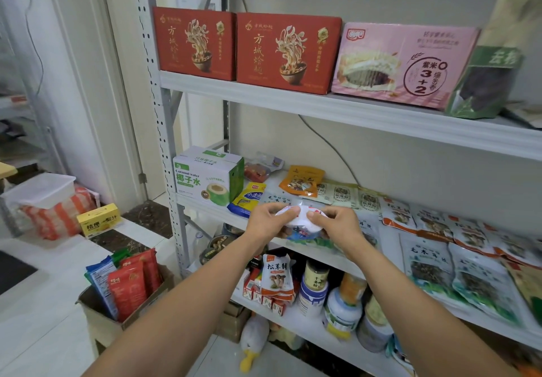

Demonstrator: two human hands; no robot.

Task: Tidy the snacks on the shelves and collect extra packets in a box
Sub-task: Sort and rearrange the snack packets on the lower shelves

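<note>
Left hand [265, 219], right hand [337, 224] pinch white packet [299, 221].

Showing a clear lidded tub [41, 190] at 9 o'clock, sitting on top of an orange-and-white striped bag [60, 221]. Showing 1 yellow carton [99, 220] just beside that bag, toward 8 o'clock, standing next to a dark marble strip [148, 218]. Catching a white plush duck [254, 337] at 6 o'clock, lying on the floor. Tracing 1 dark cable [331, 146] hanging down the wall near the centre, and another thin cable [42, 54] dangling at 10 o'clock beside a white door frame [88, 89].
</note>
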